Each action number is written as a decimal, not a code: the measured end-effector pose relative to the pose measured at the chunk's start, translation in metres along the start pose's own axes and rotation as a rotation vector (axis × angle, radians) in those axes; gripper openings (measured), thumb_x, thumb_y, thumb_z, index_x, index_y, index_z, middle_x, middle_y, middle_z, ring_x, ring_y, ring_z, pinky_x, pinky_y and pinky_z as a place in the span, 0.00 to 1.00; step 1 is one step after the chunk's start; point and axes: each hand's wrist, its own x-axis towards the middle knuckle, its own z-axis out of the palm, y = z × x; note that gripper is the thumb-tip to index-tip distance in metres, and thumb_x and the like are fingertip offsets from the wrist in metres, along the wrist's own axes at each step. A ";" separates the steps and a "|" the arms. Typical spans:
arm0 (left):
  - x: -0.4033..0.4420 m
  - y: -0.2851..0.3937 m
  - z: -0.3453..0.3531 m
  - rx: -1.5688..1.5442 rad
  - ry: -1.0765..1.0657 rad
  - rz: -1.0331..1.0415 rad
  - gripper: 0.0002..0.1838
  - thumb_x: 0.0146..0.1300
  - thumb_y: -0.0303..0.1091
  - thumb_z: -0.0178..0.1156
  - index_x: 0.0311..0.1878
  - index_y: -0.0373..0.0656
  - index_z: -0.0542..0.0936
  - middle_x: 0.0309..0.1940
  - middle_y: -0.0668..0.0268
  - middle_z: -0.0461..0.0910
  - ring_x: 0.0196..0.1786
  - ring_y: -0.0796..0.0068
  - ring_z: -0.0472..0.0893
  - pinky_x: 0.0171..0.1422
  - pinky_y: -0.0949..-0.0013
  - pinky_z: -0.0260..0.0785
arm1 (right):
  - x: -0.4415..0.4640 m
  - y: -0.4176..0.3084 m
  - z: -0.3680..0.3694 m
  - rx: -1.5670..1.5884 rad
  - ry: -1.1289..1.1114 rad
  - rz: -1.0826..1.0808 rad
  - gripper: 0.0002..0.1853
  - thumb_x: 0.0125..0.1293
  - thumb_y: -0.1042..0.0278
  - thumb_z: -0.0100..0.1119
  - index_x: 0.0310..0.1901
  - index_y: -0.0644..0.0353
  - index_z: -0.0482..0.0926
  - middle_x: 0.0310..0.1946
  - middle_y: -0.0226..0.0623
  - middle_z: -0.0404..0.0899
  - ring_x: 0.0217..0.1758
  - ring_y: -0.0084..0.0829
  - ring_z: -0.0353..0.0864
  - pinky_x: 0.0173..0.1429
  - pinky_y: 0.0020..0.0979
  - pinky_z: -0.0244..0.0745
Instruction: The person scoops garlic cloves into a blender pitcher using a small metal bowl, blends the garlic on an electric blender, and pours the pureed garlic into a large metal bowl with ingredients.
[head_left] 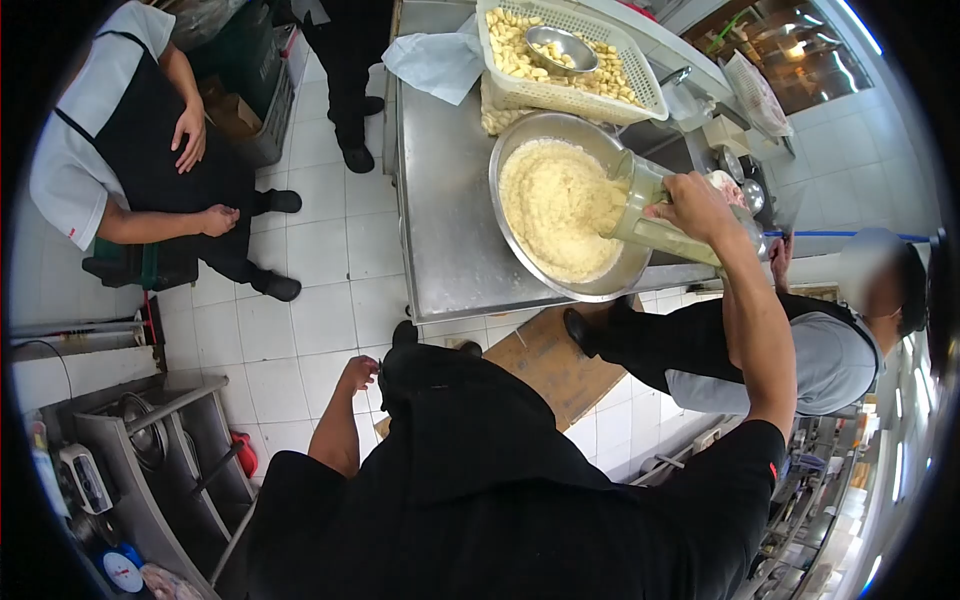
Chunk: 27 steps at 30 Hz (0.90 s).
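My right hand [695,208] grips a translucent, greenish plastic pitcher [640,190], tipped so its mouth is over a large metal bowl [518,262]. Pale yellow, lumpy mash [555,205] fills much of the bowl and reaches the pitcher's mouth. The bowl rests on a stainless steel table [445,240]. Down at my left side, beside my black apron, hangs my left hand [360,373] with its fingers curled in. Whatever those fingers hold, if anything, is too small to make out.
Behind the bowl stands a white plastic basket [560,97] of peeled pale cloves, with a small metal bowl [562,50] among them. One person [800,345] stands at the right, another [150,150] at the left. Cardboard [555,365] covers part of the tiled floor.
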 end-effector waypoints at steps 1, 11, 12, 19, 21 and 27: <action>0.001 0.001 0.003 -0.001 0.000 -0.004 0.13 0.60 0.30 0.46 0.44 0.48 0.78 0.35 0.68 0.81 0.29 0.72 0.77 0.33 0.61 0.70 | -0.001 0.001 0.000 -0.040 -0.007 0.006 0.23 0.51 0.50 0.68 0.35 0.65 0.79 0.34 0.53 0.80 0.43 0.53 0.79 0.46 0.48 0.73; 0.041 0.021 -0.014 -0.088 -0.089 0.299 0.09 0.55 0.27 0.57 0.40 0.44 0.79 0.32 0.67 0.81 0.30 0.71 0.80 0.26 0.66 0.71 | 0.003 -0.003 -0.015 -0.149 0.021 -0.092 0.21 0.49 0.52 0.69 0.32 0.64 0.78 0.31 0.51 0.79 0.39 0.53 0.78 0.42 0.48 0.72; 0.030 0.034 -0.014 -0.129 -0.019 0.170 0.09 0.54 0.28 0.57 0.39 0.43 0.79 0.30 0.67 0.81 0.28 0.72 0.79 0.25 0.67 0.70 | 0.003 -0.010 -0.021 -0.149 -0.033 -0.055 0.20 0.51 0.53 0.69 0.33 0.63 0.79 0.33 0.50 0.79 0.42 0.52 0.79 0.44 0.48 0.73; 0.031 0.041 -0.014 -0.093 0.076 0.161 0.10 0.57 0.32 0.52 0.40 0.44 0.79 0.31 0.66 0.82 0.27 0.73 0.77 0.22 0.67 0.67 | 0.035 0.010 0.008 -0.271 -0.054 -0.060 0.15 0.52 0.56 0.67 0.34 0.59 0.81 0.34 0.51 0.80 0.40 0.51 0.81 0.43 0.47 0.76; 0.022 0.037 -0.007 -0.153 0.077 0.187 0.10 0.58 0.31 0.51 0.40 0.43 0.79 0.31 0.65 0.82 0.27 0.72 0.77 0.22 0.67 0.67 | 0.020 0.001 -0.003 -0.279 -0.011 -0.097 0.15 0.51 0.56 0.68 0.34 0.59 0.82 0.34 0.52 0.81 0.39 0.52 0.82 0.42 0.47 0.76; 0.046 -0.012 0.003 0.106 -0.071 0.030 0.11 0.59 0.24 0.53 0.45 0.41 0.79 0.40 0.63 0.83 0.30 0.71 0.81 0.26 0.62 0.75 | 0.027 0.000 0.005 -0.251 0.021 -0.061 0.15 0.51 0.58 0.69 0.32 0.62 0.82 0.32 0.51 0.81 0.39 0.51 0.82 0.41 0.47 0.76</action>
